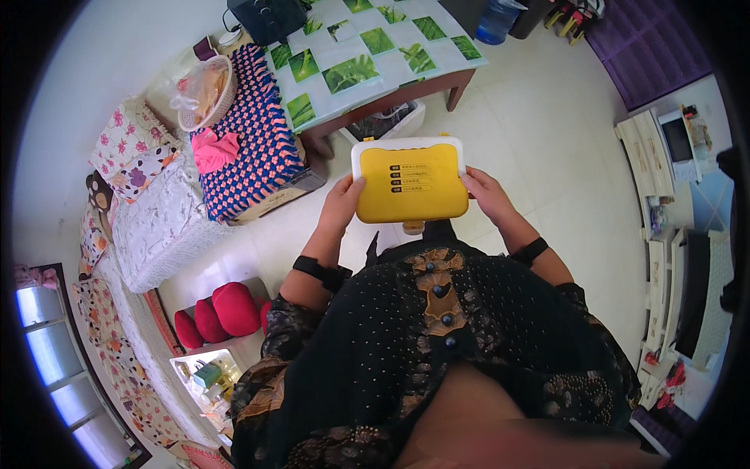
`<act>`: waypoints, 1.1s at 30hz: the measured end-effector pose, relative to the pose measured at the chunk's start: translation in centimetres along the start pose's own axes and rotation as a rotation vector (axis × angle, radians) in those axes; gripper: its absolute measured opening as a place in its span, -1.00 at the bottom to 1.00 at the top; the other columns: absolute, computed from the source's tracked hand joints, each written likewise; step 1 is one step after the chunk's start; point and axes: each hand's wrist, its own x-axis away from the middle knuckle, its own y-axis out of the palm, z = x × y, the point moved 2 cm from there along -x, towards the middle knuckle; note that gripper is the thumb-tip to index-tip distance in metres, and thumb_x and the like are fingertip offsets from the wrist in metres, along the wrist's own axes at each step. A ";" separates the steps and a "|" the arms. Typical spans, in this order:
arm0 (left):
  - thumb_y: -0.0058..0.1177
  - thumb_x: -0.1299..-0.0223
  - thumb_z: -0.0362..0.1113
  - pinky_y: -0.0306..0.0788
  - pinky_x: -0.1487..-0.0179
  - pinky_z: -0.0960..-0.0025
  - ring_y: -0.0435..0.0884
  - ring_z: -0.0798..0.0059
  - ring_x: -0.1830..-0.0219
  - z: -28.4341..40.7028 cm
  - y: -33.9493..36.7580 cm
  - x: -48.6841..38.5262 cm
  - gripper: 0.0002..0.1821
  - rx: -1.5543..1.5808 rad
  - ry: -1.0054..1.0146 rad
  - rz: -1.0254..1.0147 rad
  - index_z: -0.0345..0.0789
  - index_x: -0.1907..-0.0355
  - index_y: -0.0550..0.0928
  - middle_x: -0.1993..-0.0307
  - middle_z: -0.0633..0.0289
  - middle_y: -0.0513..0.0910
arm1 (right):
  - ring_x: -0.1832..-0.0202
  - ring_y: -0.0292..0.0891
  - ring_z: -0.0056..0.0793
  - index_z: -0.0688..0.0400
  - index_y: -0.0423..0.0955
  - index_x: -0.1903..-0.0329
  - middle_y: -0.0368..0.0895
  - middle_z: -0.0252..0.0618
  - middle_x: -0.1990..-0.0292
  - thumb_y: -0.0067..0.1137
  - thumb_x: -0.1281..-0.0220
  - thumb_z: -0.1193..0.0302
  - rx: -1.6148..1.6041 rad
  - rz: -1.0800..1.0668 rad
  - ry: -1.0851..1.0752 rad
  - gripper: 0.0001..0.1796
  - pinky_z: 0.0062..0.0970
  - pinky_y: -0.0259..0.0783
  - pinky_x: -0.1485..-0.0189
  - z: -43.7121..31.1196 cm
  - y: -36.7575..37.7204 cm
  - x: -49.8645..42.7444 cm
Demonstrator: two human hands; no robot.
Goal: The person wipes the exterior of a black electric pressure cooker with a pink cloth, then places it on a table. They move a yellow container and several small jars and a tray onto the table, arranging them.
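Observation:
A yellow and white plastic case (412, 205) is held up in front of my body between both hands. It has rounded corners, small yellow clips at its far edge and dark printed writing on its yellow face. My left hand (344, 202) grips its left side, the thumb on the face near the edge. At the right side my right hand (487, 192) holds the edge, with the fingers partly hidden behind it. Below the case's near edge, part of a small rounded thing (413, 227) shows; I cannot tell what it is.
Ahead stands a table with a green-and-white cloth (387, 64), a white bin (413, 120) under it. To the left are a box under a blue-and-pink cover (252, 146), a pink cloth (214, 151), a basket (229, 88), a sofa (152, 234) and red stools (235, 308). White cabinets (644, 158) line the right.

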 end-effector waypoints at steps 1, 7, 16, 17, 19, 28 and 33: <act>-0.15 -0.26 -0.12 0.39 0.13 0.50 0.52 0.59 0.17 0.4 0.1 -1.1 -0.57 -0.006 -0.012 0.007 -0.37 -0.06 0.42 0.15 0.25 0.56 | 0.12 0.41 -0.58 0.25 0.31 -0.13 0.51 -0.28 0.11 -0.08 -0.28 0.21 0.012 -0.027 0.008 -0.53 -0.55 0.32 0.05 -0.1 -0.6 -1.6; -0.14 -0.26 -0.12 0.39 0.15 0.53 0.53 0.60 0.20 4.4 2.0 -7.4 -0.60 0.029 -0.018 0.174 -0.38 0.00 0.46 0.19 0.25 0.57 | 0.17 0.40 -0.60 0.22 0.32 -0.14 0.52 -0.31 0.14 -0.09 -0.27 0.20 0.100 -0.150 -0.001 -0.53 -0.57 0.32 0.09 -3.7 -4.4 -12.1; -0.10 -0.22 -0.07 0.38 0.18 0.55 0.54 0.59 0.24 6.2 -0.4 -17.0 -0.55 0.061 -0.047 0.342 -0.39 0.00 0.45 0.22 0.25 0.57 | 0.12 0.42 -0.58 0.26 0.34 -0.10 0.53 -0.26 0.13 -0.03 -0.22 0.21 0.080 -0.253 -0.022 -0.52 -0.58 0.31 0.04 -7.3 -4.1 -25.9; -0.10 -0.22 -0.07 0.38 0.18 0.55 0.54 0.58 0.24 6.4 -1.0 -18.4 -0.55 0.081 -0.049 0.332 -0.39 0.00 0.45 0.22 0.25 0.57 | 0.11 0.42 -0.57 0.26 0.34 -0.09 0.53 -0.26 0.12 -0.02 -0.22 0.21 0.114 -0.252 -0.019 -0.52 -0.58 0.30 0.02 -7.6 -3.8 -27.4; -0.10 -0.22 -0.06 0.39 0.18 0.55 0.54 0.58 0.25 6.7 -2.4 -21.6 -0.54 0.088 -0.058 0.302 -0.40 -0.01 0.45 0.22 0.24 0.56 | 0.08 0.42 -0.56 0.28 0.34 -0.09 0.52 -0.24 0.10 -0.02 -0.22 0.21 0.147 -0.252 0.007 -0.52 -0.57 0.30 0.00 -8.0 -3.3 -30.6; -0.10 -0.19 -0.04 0.35 0.09 0.45 0.52 0.46 0.17 9.0 -9.6 -33.9 -0.48 -0.015 -0.142 0.248 -0.43 -0.04 0.43 0.17 0.16 0.56 | 0.06 0.42 -0.50 0.29 0.33 -0.09 0.50 -0.19 0.06 0.00 -0.20 0.20 0.147 -0.129 0.088 -0.50 -0.54 0.29 -0.02 -10.1 1.0 -42.7; -0.09 -0.18 -0.04 0.33 0.06 0.46 0.51 0.47 0.17 9.6 -12.2 -39.3 -0.49 -0.032 -0.151 0.278 -0.43 -0.01 0.45 0.17 0.16 0.57 | 0.01 0.39 -0.45 0.28 0.28 -0.13 0.46 -0.17 0.01 0.03 -0.19 0.19 0.181 -0.130 0.105 -0.45 -0.51 0.27 -0.05 -10.3 2.3 -46.9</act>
